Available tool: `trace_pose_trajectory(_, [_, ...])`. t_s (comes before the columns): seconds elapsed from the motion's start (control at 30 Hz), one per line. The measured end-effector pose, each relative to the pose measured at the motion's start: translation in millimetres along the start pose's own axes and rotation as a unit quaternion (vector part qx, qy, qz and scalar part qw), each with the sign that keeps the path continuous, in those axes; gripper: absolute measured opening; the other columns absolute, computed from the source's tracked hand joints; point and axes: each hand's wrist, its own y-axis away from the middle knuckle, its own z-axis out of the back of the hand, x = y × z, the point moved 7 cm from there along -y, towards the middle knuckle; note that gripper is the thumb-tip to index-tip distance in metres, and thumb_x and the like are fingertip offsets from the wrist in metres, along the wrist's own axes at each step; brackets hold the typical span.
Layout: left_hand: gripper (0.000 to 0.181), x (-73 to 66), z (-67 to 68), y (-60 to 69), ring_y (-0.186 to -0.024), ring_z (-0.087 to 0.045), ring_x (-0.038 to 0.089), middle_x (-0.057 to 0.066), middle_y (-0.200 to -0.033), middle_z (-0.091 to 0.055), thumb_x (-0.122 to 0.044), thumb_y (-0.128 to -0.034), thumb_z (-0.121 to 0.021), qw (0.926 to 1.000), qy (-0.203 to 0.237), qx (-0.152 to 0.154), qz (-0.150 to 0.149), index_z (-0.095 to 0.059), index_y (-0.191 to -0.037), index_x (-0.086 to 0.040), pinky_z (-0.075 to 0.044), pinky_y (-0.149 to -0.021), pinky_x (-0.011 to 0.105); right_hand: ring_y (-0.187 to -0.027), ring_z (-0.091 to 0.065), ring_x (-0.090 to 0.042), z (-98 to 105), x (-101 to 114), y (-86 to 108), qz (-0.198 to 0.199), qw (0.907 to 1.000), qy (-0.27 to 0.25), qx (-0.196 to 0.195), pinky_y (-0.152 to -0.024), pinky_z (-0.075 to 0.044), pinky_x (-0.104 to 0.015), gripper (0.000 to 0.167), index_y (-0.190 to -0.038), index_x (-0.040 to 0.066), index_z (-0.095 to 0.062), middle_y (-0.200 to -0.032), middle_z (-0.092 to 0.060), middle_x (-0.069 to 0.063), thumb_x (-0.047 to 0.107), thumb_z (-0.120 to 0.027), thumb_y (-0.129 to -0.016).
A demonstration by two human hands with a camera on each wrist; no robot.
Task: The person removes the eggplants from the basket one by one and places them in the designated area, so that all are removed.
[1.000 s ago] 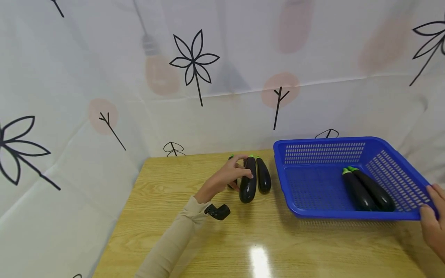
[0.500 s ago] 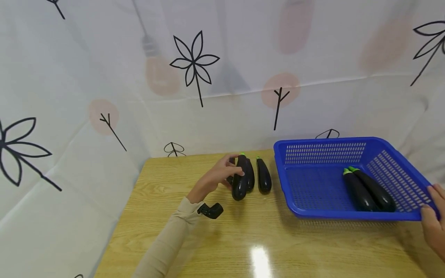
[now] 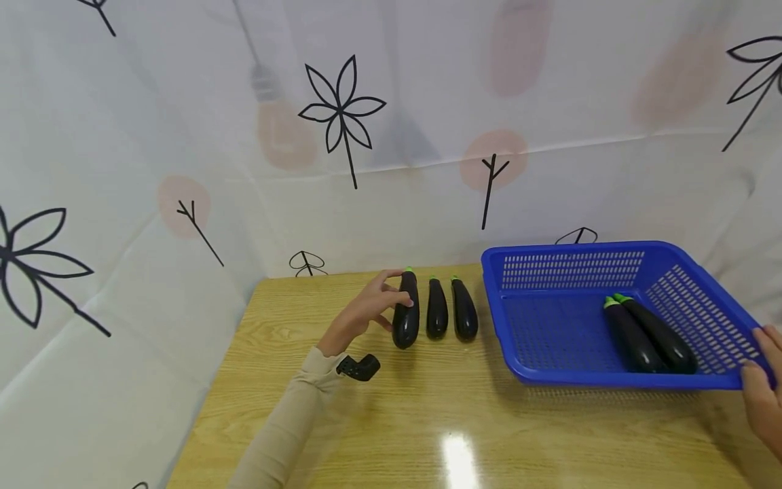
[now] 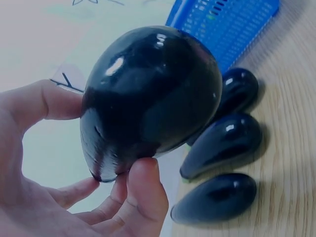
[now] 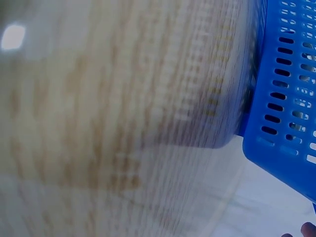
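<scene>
Sitting in the left hand (image 3: 364,308), a glossy, tapered eggplant (image 3: 406,326) is pinched; a slotted basket (image 3: 601,378) is gripped by the right hand (image 3: 763,390).

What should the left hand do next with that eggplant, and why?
Probably move the left hand a little further left, then lower the eggplant onto the table. Its fingers seem to hold it up off the surface, it has travelled away from the blue basket, and the left wrist view shows three other eggplants lying in a row.
</scene>
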Motion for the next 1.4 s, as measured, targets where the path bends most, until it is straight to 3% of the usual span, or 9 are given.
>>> trace_pose_trajectory(0.27, [0.064, 10.9, 15.0, -3.1, -0.097, -0.057, 0.029, 0.014, -0.109, -0.058, -0.022, -0.0893, -0.060, 0.9997, -0.010, -0.017, 0.011, -0.030, -0.146, -0.017, -0.054, -0.055, 0.040, -0.140, -0.023, -0.025, -6.2, -26.8, -3.8, 0.030, 0.9994, -0.014, -0.011, -0.114, -0.012, -0.036, 0.053, -0.144, 0.004, -0.038, -0.151, -0.031, -0.009, 0.007, -0.034, -0.090])
trace_pose_trajectory(0.43, [0.065, 18.2, 23.9, -6.4, -0.095, -0.058, 0.029, 0.013, -0.106, -0.060, -0.023, -0.0892, -0.061, 0.9995, -0.016, -0.024, 0.015, -0.030, -0.146, -0.016, -0.054, -0.056, 0.041, -0.141, -0.021, -0.024, -13.2, -48.9, -7.6, 0.025, 0.9996, -0.010, -0.011, -0.114, -0.011, -0.037, 0.054, -0.144, 0.005, -0.037, -0.152, -0.029, -0.006, 0.008, -0.034, -0.090])
trace_pose_trajectory(0.63, [0.063, 28.2, 33.2, -12.0, -0.100, -0.055, 0.037, 0.012, -0.104, -0.064, -0.023, -0.0903, -0.060, 0.9991, -0.008, -0.032, 0.026, -0.030, -0.146, -0.017, -0.054, -0.056, 0.040, -0.141, -0.022, -0.024, -8.5, -34.5, -4.5, 0.024, 0.9996, -0.005, -0.010, -0.114, -0.012, -0.038, 0.054, -0.144, 0.005, -0.038, -0.152, -0.030, -0.007, 0.009, -0.033, -0.090])
trace_pose_trajectory(0.8, [0.064, 34.6, 37.8, -17.6, -0.100, -0.056, 0.035, 0.012, -0.104, -0.062, -0.023, -0.0892, -0.061, 0.9983, -0.013, -0.043, 0.038, -0.031, -0.146, -0.017, -0.054, -0.056, 0.039, -0.141, -0.020, -0.028, -5.6, -20.5, -1.3, 0.003, 0.9999, 0.013, 0.005, -0.114, -0.011, -0.042, 0.055, -0.146, 0.004, -0.033, -0.154, -0.025, -0.009, 0.007, -0.032, -0.091])
trace_pose_trajectory(0.93, [0.065, 40.9, 41.0, -23.9, -0.099, -0.057, 0.033, 0.012, -0.105, -0.059, -0.024, -0.0893, -0.061, 0.9977, -0.016, -0.048, 0.046, -0.030, -0.147, -0.017, -0.054, -0.055, 0.039, -0.141, -0.020, -0.025, -5.5, -20.4, -1.8, 0.019, 0.9998, 0.004, -0.007, -0.114, -0.011, -0.037, 0.054, -0.146, 0.006, -0.034, -0.153, -0.027, -0.006, 0.009, -0.031, -0.092])
trace_pose_trajectory(1.03, [0.066, 46.0, 44.0, -28.3, -0.099, -0.055, 0.031, 0.011, -0.105, -0.061, -0.024, -0.0899, -0.061, 0.9977, -0.018, -0.048, 0.045, -0.029, -0.148, -0.016, -0.054, -0.056, 0.040, -0.141, -0.021, -0.026, -4.8, -18.8, -3.1, 0.022, 0.9997, -0.004, -0.007, -0.114, -0.012, -0.039, 0.054, -0.145, 0.004, -0.036, -0.153, -0.028, -0.009, 0.007, -0.032, -0.091])
trace_pose_trajectory(1.13, [0.068, 44.7, 45.4, -27.7, -0.105, -0.053, 0.033, 0.011, -0.105, -0.063, -0.023, -0.0911, -0.059, 0.9979, -0.019, -0.039, 0.047, -0.025, -0.149, -0.013, -0.054, -0.060, 0.044, -0.141, -0.021, -0.028, -10.0, -36.2, -7.0, 0.027, 0.9996, 0.003, -0.003, -0.114, -0.012, -0.043, 0.055, -0.145, 0.005, -0.035, -0.153, -0.027, -0.008, 0.007, -0.033, -0.091])
trace_pose_trajectory(1.27, [0.068, 50.4, 48.5, -31.8, -0.107, -0.054, 0.034, 0.010, -0.105, -0.064, -0.025, -0.0917, -0.058, 0.9979, -0.028, -0.039, 0.045, -0.024, -0.150, -0.013, -0.054, -0.062, 0.045, -0.141, -0.020, -0.030, -10.1, -38.7, -8.1, 0.027, 0.9996, 0.009, -0.003, -0.114, -0.012, -0.046, 0.054, -0.146, 0.005, -0.034, -0.154, -0.025, -0.008, 0.009, -0.032, -0.092])
trace_pose_trajectory(1.4, [0.067, 61.3, 52.3, -40.6, -0.104, -0.056, 0.032, 0.010, -0.104, -0.065, -0.027, -0.0915, -0.059, 0.9970, -0.034, -0.056, 0.040, -0.027, -0.149, -0.015, -0.054, -0.065, 0.045, -0.140, -0.021, -0.031, -4.5, -20.5, -5.1, 0.013, 0.9999, 0.002, -0.009, -0.114, -0.013, -0.046, 0.052, -0.144, 0.001, -0.036, -0.152, -0.028, -0.011, 0.009, -0.031, -0.093])
